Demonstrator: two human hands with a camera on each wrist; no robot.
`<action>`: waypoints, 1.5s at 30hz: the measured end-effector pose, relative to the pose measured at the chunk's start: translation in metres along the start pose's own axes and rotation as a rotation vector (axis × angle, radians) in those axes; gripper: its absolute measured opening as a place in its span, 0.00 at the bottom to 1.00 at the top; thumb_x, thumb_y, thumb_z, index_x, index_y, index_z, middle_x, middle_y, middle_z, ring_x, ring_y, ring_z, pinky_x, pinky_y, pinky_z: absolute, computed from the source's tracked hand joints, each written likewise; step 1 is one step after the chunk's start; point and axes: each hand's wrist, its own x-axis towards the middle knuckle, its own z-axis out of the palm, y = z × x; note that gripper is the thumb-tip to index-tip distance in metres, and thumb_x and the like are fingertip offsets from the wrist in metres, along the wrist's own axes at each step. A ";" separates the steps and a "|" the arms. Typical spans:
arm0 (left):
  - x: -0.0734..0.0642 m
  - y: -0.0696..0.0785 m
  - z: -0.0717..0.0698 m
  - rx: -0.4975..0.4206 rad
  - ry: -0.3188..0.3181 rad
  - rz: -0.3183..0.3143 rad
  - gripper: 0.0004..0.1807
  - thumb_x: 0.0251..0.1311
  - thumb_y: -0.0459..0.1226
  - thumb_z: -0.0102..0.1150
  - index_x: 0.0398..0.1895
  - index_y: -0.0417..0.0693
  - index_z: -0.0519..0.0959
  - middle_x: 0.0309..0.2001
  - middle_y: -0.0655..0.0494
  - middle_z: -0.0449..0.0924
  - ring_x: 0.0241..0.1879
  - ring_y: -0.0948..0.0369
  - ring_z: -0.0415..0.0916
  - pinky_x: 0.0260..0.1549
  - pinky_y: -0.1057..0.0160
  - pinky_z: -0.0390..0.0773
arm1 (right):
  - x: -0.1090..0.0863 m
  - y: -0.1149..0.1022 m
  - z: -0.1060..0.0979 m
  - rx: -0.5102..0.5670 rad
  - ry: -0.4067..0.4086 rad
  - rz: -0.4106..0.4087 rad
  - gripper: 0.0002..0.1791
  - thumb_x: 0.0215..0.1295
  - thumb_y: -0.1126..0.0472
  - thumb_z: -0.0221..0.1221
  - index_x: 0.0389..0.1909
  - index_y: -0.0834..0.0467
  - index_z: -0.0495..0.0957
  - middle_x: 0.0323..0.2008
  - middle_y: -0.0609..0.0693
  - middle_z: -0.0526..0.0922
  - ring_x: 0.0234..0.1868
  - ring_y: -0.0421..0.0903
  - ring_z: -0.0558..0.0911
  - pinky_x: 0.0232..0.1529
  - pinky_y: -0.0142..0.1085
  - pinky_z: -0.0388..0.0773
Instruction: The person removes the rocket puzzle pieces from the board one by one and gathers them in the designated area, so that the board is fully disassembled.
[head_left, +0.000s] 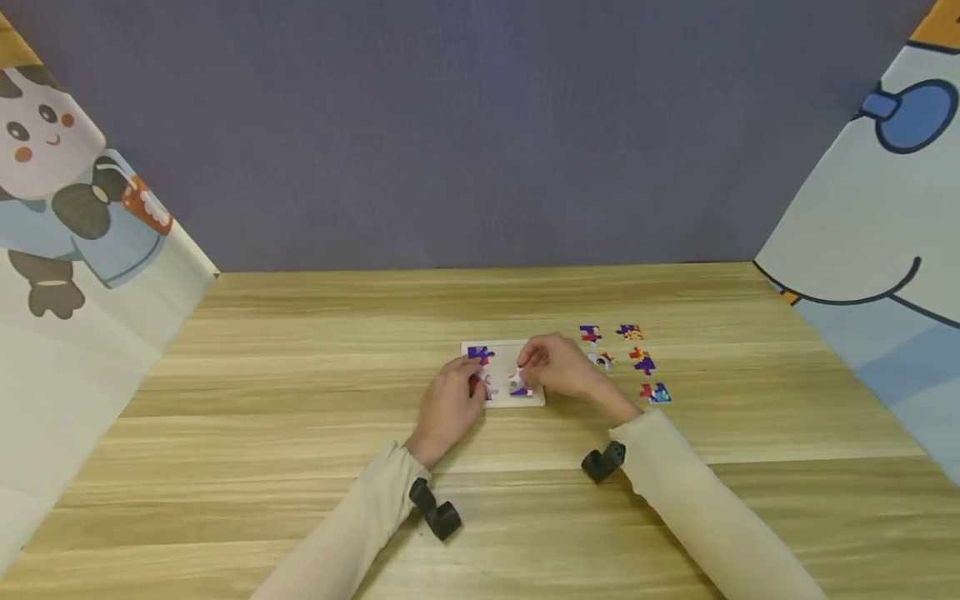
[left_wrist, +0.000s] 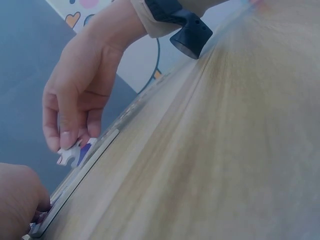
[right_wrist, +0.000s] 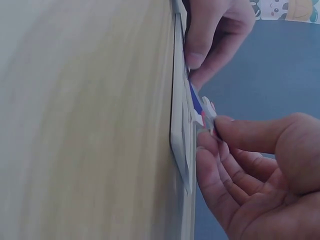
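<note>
A shallow white puzzle tray (head_left: 506,402) lies on the wooden table with several purple, red and white pieces along its left side. My left hand (head_left: 450,404) rests over that left side, its thumb and fingertips on the pieces there. Between thumb and fingers of my right hand (head_left: 558,364) is a white and purple puzzle piece (head_left: 519,385), pinched by its upper edge over the tray's right part. In the left wrist view this puzzle piece (left_wrist: 75,153) stands tilted close above the tray (left_wrist: 90,165). From the right wrist, the fingertips hold the piece (right_wrist: 207,112) by its edge.
Several loose puzzle pieces (head_left: 642,361) lie on the table right of the tray, near my right forearm. A dark grey panel (head_left: 480,142) stands behind the table, with cartoon-printed walls at both sides. Black wrist cameras (head_left: 435,510) stick out below each cuff.
</note>
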 end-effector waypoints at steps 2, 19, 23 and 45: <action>0.000 0.001 -0.001 0.001 0.000 0.001 0.13 0.54 0.30 0.59 0.44 0.35 0.82 0.51 0.41 0.81 0.56 0.47 0.76 0.57 0.52 0.75 | -0.002 0.003 -0.003 0.001 0.007 -0.003 0.06 0.58 0.67 0.61 0.36 0.62 0.78 0.33 0.55 0.81 0.32 0.44 0.78 0.33 0.33 0.76; 0.000 0.002 -0.001 0.002 0.003 -0.001 0.13 0.54 0.30 0.59 0.44 0.35 0.82 0.51 0.41 0.81 0.56 0.47 0.76 0.57 0.52 0.75 | -0.029 0.029 -0.032 -0.057 0.059 -0.015 0.06 0.57 0.68 0.61 0.35 0.65 0.78 0.32 0.56 0.81 0.33 0.45 0.78 0.34 0.35 0.75; 0.000 0.002 -0.001 0.002 -0.001 0.001 0.13 0.54 0.30 0.59 0.44 0.35 0.82 0.51 0.41 0.81 0.56 0.47 0.76 0.57 0.52 0.75 | -0.036 0.034 -0.038 -0.030 0.058 0.021 0.07 0.58 0.69 0.61 0.36 0.66 0.77 0.32 0.57 0.80 0.33 0.45 0.77 0.33 0.33 0.75; -0.001 0.001 -0.001 -0.006 -0.002 -0.005 0.14 0.54 0.30 0.59 0.45 0.35 0.82 0.51 0.40 0.80 0.55 0.46 0.77 0.56 0.52 0.75 | -0.056 0.057 -0.062 -0.079 0.039 0.110 0.08 0.58 0.69 0.61 0.38 0.68 0.80 0.29 0.55 0.81 0.27 0.41 0.78 0.25 0.30 0.77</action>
